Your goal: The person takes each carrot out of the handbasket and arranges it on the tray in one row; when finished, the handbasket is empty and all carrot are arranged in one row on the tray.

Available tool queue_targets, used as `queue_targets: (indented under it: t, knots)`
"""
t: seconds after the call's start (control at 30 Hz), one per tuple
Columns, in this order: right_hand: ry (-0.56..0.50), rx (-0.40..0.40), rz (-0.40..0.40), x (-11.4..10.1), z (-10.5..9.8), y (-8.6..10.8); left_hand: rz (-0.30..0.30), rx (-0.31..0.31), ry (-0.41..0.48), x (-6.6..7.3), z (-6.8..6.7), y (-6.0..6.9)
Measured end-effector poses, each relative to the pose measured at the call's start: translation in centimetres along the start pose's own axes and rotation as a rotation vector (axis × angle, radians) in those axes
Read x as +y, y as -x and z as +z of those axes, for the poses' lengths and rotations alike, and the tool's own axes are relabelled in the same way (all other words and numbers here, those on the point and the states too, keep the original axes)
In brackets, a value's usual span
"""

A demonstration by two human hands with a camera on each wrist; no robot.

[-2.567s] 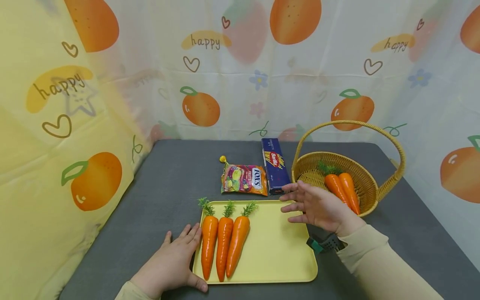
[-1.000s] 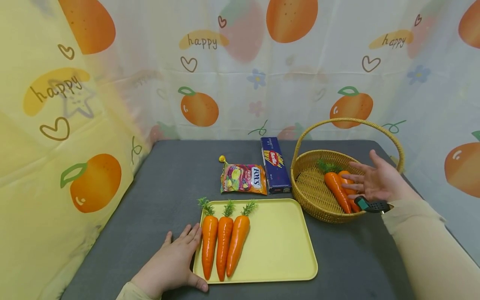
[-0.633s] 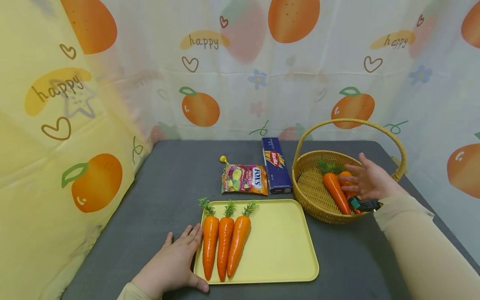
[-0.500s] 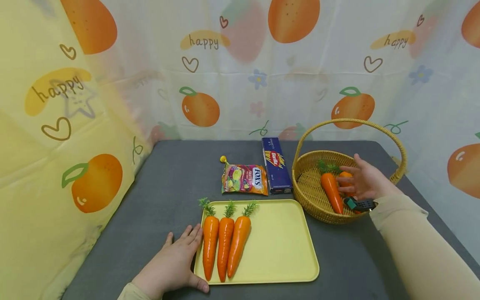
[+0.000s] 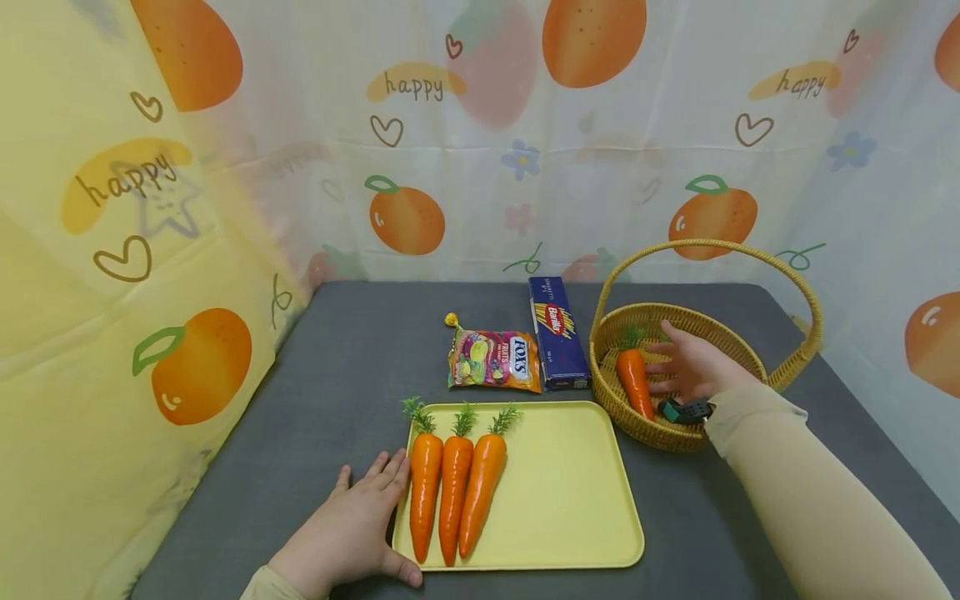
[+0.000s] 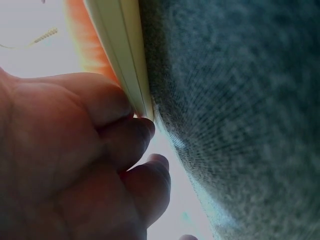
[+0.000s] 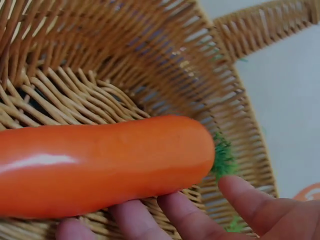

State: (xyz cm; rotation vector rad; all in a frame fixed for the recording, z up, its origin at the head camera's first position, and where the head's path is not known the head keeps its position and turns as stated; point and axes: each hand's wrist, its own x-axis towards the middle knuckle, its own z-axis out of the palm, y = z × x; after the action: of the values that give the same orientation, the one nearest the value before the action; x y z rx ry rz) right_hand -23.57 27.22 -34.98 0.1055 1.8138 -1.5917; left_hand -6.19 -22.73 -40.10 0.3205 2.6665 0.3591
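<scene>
My left hand point(image 5: 348, 529) lies on the table at the tray's left side, fingers spread and touching the yellow tray point(image 5: 562, 500); the left wrist view shows its fingertips point(image 6: 142, 130) against the tray's edge. Three orange carrots point(image 5: 453, 492) with green tops lie side by side on the tray. Inside the wicker basket point(image 5: 645, 433), my right hand point(image 5: 693, 367) has its fingers extended beside a carrot point(image 5: 633, 383). Up close in the right wrist view, its fingertips point(image 7: 175, 202) touch the side of that carrot point(image 7: 110, 165). Any second carrot is hidden behind the hand.
A candy bag point(image 5: 493, 360) and a blue spaghetti box point(image 5: 558, 333) lie behind the tray. A small yellow ball-shaped item point(image 5: 451, 319) sits by the bag. The basket's tall handle point(image 5: 705, 243) arches over it. A printed curtain point(image 5: 480, 167) encloses the grey table point(image 5: 360, 358).
My right hand has gone from above the tray into the basket's right side, then moved left. The visible basket carrot has shifted left with it. My left hand has stayed put.
</scene>
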Motion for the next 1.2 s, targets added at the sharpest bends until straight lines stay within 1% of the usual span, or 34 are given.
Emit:
queue_targets:
  t: [0.1,0.23,0.37,0.47,0.63,0.73,0.83,0.97,1.07,1.2]
  knots:
    - [0.014,-0.001,0.007,-0.1,0.6,-0.6,0.006,0.005,0.001,0.0,0.0,0.1]
    - [0.059,0.009,0.011,-0.4,1.3,-0.9,0.009,0.008,0.003,0.0,0.0,0.1]
    - [0.058,0.010,0.019,-0.7,1.8,-1.2,0.007,0.011,-0.001,0.0,0.0,0.1]
    - [0.058,-0.010,0.023,-0.9,2.0,-1.5,0.004,0.010,-0.003,0.1,0.0,0.1]
    - [0.100,-0.035,0.018,-1.0,2.0,-1.9,0.000,0.007,-0.001,0.1,-0.1,0.1]
    - [0.106,-0.019,0.012,-1.0,2.2,-1.9,0.003,0.007,0.002,0.2,-0.1,0.2]
    - [0.082,0.000,0.008,-1.1,2.4,-1.9,0.008,0.007,0.003,0.2,-0.1,0.2]
    - [0.078,0.008,-0.011,-1.1,2.6,-1.8,0.010,0.009,-0.001,0.2,-0.1,0.2]
    - [0.081,0.008,-0.042,-1.1,2.6,-1.9,0.010,0.010,-0.003,0.2,0.0,0.2]
    - [0.020,-0.004,-0.095,-1.1,2.6,-1.7,0.008,0.008,-0.001,0.1,0.0,0.3]
